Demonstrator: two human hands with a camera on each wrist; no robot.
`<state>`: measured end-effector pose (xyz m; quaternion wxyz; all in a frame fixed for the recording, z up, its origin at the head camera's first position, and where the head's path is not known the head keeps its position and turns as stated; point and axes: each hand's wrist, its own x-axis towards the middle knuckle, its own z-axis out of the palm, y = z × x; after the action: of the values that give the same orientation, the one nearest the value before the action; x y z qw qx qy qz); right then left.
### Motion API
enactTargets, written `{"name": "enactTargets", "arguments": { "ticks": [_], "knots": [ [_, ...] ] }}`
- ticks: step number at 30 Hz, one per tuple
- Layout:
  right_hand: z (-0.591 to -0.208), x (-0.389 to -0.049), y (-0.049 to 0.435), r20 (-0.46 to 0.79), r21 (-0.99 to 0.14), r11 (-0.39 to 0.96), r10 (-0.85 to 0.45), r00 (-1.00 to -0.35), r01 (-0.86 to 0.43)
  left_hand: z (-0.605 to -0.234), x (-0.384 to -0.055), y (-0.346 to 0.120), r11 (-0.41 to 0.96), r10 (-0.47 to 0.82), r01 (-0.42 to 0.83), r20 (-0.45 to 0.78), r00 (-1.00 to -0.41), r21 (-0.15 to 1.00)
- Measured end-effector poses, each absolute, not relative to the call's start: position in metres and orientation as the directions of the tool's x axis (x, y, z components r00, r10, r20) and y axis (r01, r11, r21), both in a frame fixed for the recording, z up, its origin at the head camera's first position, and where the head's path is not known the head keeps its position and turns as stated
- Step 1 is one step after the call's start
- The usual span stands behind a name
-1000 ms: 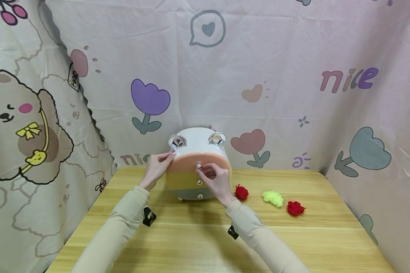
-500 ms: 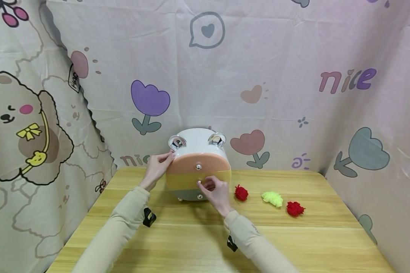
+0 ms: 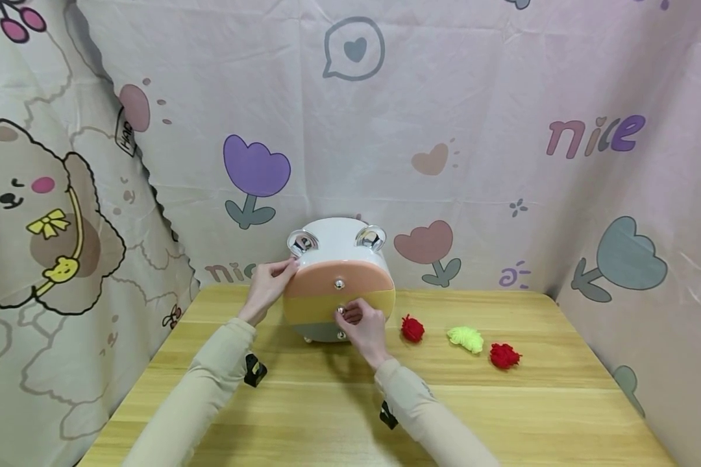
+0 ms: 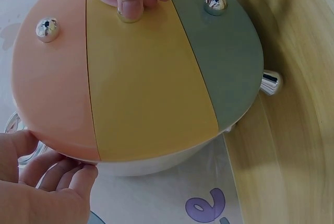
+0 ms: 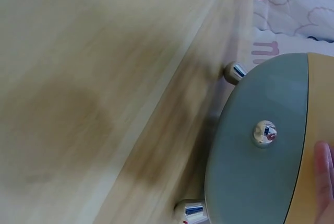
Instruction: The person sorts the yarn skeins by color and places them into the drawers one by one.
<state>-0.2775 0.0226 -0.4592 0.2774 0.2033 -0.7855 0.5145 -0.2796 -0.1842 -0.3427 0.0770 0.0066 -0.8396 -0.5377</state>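
A small rounded drawer cabinet [image 3: 335, 237] stands on the table, with orange, yellow and grey-green drawer fronts, each bearing a shiny knob. All its drawers sit flush. My left hand [image 3: 265, 288] holds the cabinet's upper left edge, its fingers [image 4: 57, 174] bent against the rim by the orange drawer [image 4: 57, 88]. With thumb and fingers, my right hand [image 3: 365, 327] pinches the middle knob on the yellow drawer [image 4: 141, 88]; the thumb mostly covers that knob. Only the fingertips [image 5: 323, 172] of this hand appear in the right wrist view, over the yellow front.
Right of the cabinet lie a red yarn bundle [image 3: 412, 329], a neon yellow one [image 3: 466, 339] and another red one [image 3: 505, 356] on the wooden table [image 3: 531, 421]. A patterned cloth [image 3: 491, 84] hangs close behind. Silver feet [image 5: 194, 212] raise the cabinet.
My right hand has come down from beside the top knob to the middle knob and taken hold of it. The left hand and the cabinet stay in place.
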Motion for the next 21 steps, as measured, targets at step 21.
{"name": "enactTargets", "arguments": {
  "ticks": [21],
  "knots": [
    [-0.4583, -0.2776, 0.0218, 0.651, -0.692, 0.382, -0.038, -0.758, -0.613, -0.3420, -0.2786, -0.1853, 0.423, -0.092, 0.086, 0.137, -0.986, 0.902]
  ]
}}
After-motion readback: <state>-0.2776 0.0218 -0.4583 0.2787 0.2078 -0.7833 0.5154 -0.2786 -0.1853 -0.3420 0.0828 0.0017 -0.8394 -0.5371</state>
